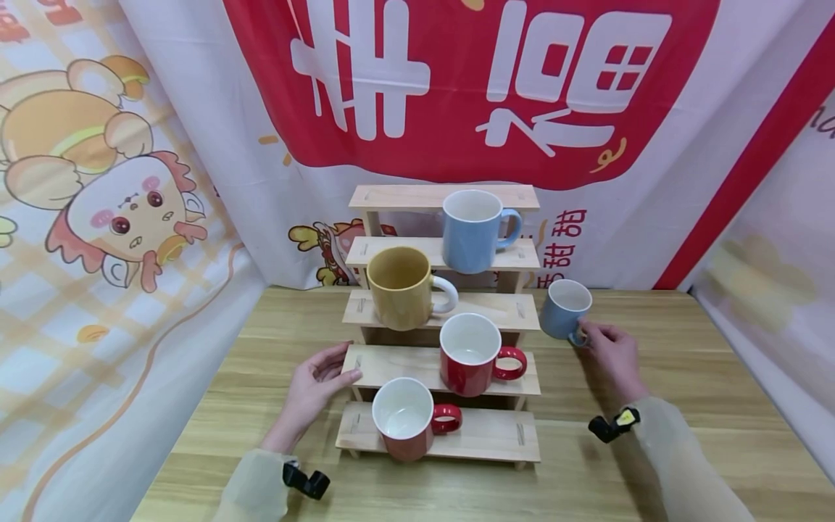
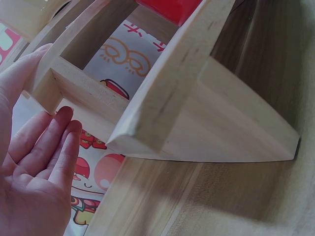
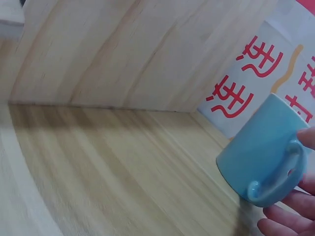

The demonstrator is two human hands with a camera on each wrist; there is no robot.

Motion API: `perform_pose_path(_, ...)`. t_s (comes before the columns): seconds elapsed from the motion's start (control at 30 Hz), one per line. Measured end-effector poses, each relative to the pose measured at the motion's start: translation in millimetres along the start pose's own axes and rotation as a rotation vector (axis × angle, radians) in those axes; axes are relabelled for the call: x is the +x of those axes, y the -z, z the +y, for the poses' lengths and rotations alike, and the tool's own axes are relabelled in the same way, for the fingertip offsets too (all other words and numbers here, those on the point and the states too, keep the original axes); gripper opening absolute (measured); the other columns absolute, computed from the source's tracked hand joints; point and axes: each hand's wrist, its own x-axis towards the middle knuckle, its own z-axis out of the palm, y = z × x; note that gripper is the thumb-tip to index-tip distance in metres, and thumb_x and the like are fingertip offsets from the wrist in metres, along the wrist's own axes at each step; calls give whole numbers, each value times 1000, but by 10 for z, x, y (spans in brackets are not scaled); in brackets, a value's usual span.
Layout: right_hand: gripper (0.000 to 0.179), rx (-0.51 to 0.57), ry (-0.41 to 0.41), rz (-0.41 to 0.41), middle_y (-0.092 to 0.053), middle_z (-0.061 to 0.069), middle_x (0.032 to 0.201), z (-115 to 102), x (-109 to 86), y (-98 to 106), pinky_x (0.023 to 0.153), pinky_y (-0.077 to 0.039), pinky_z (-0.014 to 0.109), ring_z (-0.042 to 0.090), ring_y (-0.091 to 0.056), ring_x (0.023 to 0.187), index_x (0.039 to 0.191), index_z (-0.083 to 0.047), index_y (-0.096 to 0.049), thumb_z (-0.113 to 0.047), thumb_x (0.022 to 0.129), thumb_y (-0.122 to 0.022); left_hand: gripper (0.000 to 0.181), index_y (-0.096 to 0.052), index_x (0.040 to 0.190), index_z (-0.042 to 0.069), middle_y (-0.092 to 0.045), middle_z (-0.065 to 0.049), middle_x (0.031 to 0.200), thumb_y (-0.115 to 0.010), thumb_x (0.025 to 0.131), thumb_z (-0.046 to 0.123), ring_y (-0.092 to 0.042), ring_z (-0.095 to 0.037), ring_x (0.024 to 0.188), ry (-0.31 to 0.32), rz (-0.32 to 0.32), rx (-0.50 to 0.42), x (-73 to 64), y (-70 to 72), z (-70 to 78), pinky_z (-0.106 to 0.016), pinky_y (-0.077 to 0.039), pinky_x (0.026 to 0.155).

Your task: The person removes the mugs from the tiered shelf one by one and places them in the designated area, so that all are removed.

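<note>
At the right, my right hand [image 1: 613, 355] pinches the handle of a blue mug [image 1: 559, 313] close over the table, beside the stepped wooden rack. That mug [image 3: 261, 147] has its handle toward my fingers in the right wrist view. My left hand [image 1: 320, 384] holds the left end of a lower tier of the wooden rack [image 1: 391, 366], thumb on top and fingers below. Several mugs stand on the rack: a light blue one [image 1: 471, 235] high up, a mustard one [image 1: 398, 290] with a white handle, a red one [image 1: 466, 366], and a reddish one [image 1: 407, 428] lowest.
The rack stands on a wood-grain table [image 1: 261, 348]. Behind it hangs a white cloth with a large red print [image 1: 457, 145]. Patterned cloth [image 1: 85, 326] covers the left side, and another pale cloth [image 1: 770, 275] hangs at the right.
</note>
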Motion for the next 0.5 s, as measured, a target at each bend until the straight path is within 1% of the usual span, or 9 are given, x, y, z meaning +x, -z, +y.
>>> perform_pose_path(0.07,64,-68,43,14,-65,11,109,-18,-25,23,73,-55,22,18,-60,92,129,0,-62,-52,94,-70,65,-55,139,-2,-59,-17,139,-85,83,10,-56,-29,126,0,0,-1,-3,-2,-4,-37,-42,112)
perform_pose_path(0.13,62,-122,105,31,-67,7,109,-51,-46,50,72,-55,20,16,-61,92,132,-1,-61,-51,95,-68,65,-55,139,-2,-59,-17,139,-85,83,10,-56,-29,126,0,2,-2,-4,-5,-7,-35,-43,111)
perform_pose_path(0.23,61,-142,162,65,-66,1,108,-127,-72,95,72,-51,16,9,-59,93,134,-1,-61,-47,95,-69,65,-55,139,-2,-58,-17,140,-85,83,9,-56,-28,126,-3,0,-1,-4,-7,-11,-30,-44,110)
perform_pose_path(0.3,63,-168,190,82,-65,0,112,-205,-84,131,75,-49,14,6,-57,96,137,-2,-60,-49,96,-68,65,-55,139,-2,-58,-16,140,-85,83,9,-56,-28,126,-4,0,-1,-3,-7,-12,-30,-44,109)
perform_pose_path(0.33,65,-177,189,85,-65,0,115,-251,-92,149,78,-48,15,5,-56,99,139,-3,-59,-51,95,-67,65,-55,139,-2,-58,-17,140,-85,83,9,-56,-28,126,-4,0,-1,-3,-7,-13,-31,-44,110)
perform_pose_path(0.43,70,-190,181,84,-62,6,128,-410,-136,186,91,-47,22,10,-55,110,143,-7,-57,-57,94,-65,65,-55,139,-3,-58,-17,140,-85,83,9,-56,-29,126,-5,2,-5,-7,-6,-9,-35,-43,112)
perform_pose_path(0.5,74,-196,177,76,-59,8,135,-524,-180,202,96,-48,27,13,-54,116,145,-9,-55,-61,93,-63,65,-55,139,-3,-58,-18,140,-85,83,9,-56,-29,126,-6,2,-8,-8,-5,-5,-38,-42,113)
